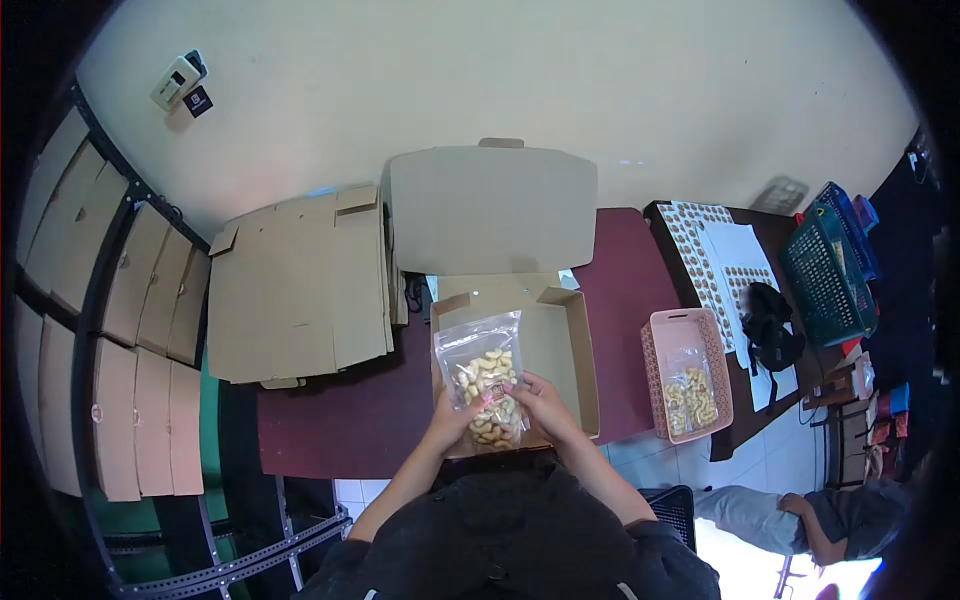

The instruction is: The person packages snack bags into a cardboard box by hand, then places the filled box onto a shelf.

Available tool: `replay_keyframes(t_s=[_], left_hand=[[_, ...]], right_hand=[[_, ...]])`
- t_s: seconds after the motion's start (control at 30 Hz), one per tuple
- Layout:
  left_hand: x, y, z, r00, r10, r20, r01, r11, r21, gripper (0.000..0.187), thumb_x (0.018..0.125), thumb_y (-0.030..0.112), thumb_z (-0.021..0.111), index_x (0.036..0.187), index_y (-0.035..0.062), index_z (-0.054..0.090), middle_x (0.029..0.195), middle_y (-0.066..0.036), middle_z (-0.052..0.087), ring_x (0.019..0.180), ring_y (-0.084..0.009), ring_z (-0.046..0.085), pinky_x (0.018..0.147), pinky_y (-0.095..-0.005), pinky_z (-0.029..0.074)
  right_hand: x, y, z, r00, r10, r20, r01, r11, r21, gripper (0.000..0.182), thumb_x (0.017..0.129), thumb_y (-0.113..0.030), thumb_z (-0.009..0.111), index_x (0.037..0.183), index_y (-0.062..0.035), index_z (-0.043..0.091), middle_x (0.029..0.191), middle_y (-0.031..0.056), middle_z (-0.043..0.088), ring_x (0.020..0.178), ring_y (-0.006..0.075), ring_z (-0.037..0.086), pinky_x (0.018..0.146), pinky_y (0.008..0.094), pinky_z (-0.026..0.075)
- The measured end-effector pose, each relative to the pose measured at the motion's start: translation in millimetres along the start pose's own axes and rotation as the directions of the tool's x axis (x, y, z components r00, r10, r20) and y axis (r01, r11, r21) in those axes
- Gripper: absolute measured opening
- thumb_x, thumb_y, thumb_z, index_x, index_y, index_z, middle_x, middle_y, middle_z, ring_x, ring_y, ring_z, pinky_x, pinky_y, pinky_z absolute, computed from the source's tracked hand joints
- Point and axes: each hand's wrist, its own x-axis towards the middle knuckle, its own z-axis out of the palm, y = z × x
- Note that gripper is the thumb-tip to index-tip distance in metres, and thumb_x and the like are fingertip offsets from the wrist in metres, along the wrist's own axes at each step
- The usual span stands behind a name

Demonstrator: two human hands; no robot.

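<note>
A clear zip bag of pale cashew-like pieces (487,372) is held over an open cardboard box (580,350), whose lid stands raised at the back. My left hand (452,418) grips the bag's lower left side, its fingers partly hidden by the bag. On the bag's right side, my right hand (540,402) is closed, near a small label on the front. The box stands on a dark red table (625,290).
Flattened cardboard boxes (300,290) are stacked at the left, beside shelved boxes (120,410). A pink basket (655,385) with another filled bag, sticker sheets (715,265), a black bag (772,330) and green crates (825,275) are at the right. A person (830,520) sits lower right.
</note>
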Motion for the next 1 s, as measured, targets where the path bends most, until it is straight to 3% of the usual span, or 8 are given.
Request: replay_keyframes(t_s=[0.2,0.27,0.3,0.4,0.53,0.67,0.87,1.0], left_hand=[[-6,8,-18,0.943,0.303,-0.14,-0.178,0.811,0.557,0.072,0.073,0.015,0.07,0.134,0.0076,0.031,0.141,-0.023,0.014,0.131,-0.0357,0.019,0.104,-0.0449,0.024],[-10,-7,-32,0.951,0.294,-0.095,-0.076,0.519,0.851,0.067,0.072,0.02,0.07,0.131,0.0109,0.039,0.141,-0.025,0.014,0.13,-0.0392,0.02,0.104,-0.0467,0.023],[-11,-17,-39,0.948,0.295,-0.115,-0.024,0.429,0.903,0.06,0.073,0.023,0.068,0.127,0.0112,0.045,0.14,-0.028,0.015,0.129,-0.0404,0.023,0.103,-0.043,0.025],[-15,-32,-50,0.969,0.166,-0.183,0.041,0.623,0.781,0.058,0.073,0.022,0.067,0.126,0.0097,0.046,0.137,-0.029,0.023,0.127,-0.0394,0.028,0.102,-0.0397,0.028],[-27,-39,-47,0.989,0.088,-0.117,0.023,0.694,0.719,0.049,0.077,0.02,0.063,0.122,0.0072,0.048,0.124,-0.027,0.041,0.116,-0.0384,0.041,0.097,-0.0383,0.035],[-34,-54,-50,0.989,0.096,-0.113,0.021,0.665,0.747,0.044,0.079,0.02,0.061,0.12,0.0073,0.049,0.121,-0.027,0.042,0.113,-0.0398,0.043,0.096,-0.0389,0.035],[-49,-56,-54,0.996,-0.048,-0.081,0.093,0.638,0.764,0.046,0.08,0.024,0.059,0.121,0.0087,0.048,0.126,-0.035,0.035,0.118,-0.0441,0.037,0.099,-0.0389,0.032],[-56,-32,-27,0.973,0.056,-0.224,0.19,0.357,0.914,0.055,0.079,0.025,0.059,0.128,0.01,0.041,0.137,-0.032,0.016,0.127,-0.0468,0.02,0.102,-0.0497,0.024]], right_hand=[[36,50,-44,0.967,0.02,-0.255,-0.069,0.98,-0.185,0.04,0.089,-0.023,0.054,0.115,0.0066,0.049,0.101,0.0148,0.06,0.09,0.0187,0.059,0.077,0.0288,0.047],[42,72,-63,0.948,0.188,-0.256,-0.268,0.907,-0.326,0.033,0.089,-0.023,0.052,0.114,0.0,0.052,0.088,0.0045,0.059,0.072,0.0102,0.052,0.061,0.0223,0.042],[51,96,-80,0.979,0.094,-0.179,-0.172,0.853,-0.493,0.037,0.09,-0.023,0.05,0.12,-0.0006,0.048,0.086,0.0044,0.057,0.074,0.0107,0.049,0.065,0.0241,0.042],[55,131,-89,0.99,-0.074,-0.124,-0.027,0.746,-0.666,0.04,0.09,-0.018,0.049,0.126,-0.0015,0.043,0.084,0.0058,0.056,0.077,0.0102,0.049,0.067,0.0244,0.042],[51,129,-57,0.973,0.23,-0.025,-0.206,0.81,-0.549,0.045,0.086,-0.011,0.049,0.129,-0.0014,0.039,0.082,0.0063,0.056,0.067,0.0127,0.051,0.061,0.028,0.044],[43,127,-43,0.999,0.038,-0.004,-0.027,0.643,-0.766,0.049,0.082,-0.012,0.053,0.127,0.0005,0.039,0.078,0.0128,0.06,0.066,0.0201,0.056,0.062,0.0326,0.046],[45,134,-54,0.983,-0.11,-0.146,-0.074,0.488,-0.87,0.074,0.075,-0.015,0.062,0.136,0.0019,0.022,0.085,0.0169,0.06,0.075,0.0322,0.059,0.073,0.0385,0.048],[29,109,-47,0.906,-0.414,-0.092,0.09,0.398,-0.913,0.081,0.076,-0.009,0.062,0.139,-0.0027,0.011,0.095,0.0162,0.056,0.075,0.0295,0.058,0.073,0.0357,0.048]])
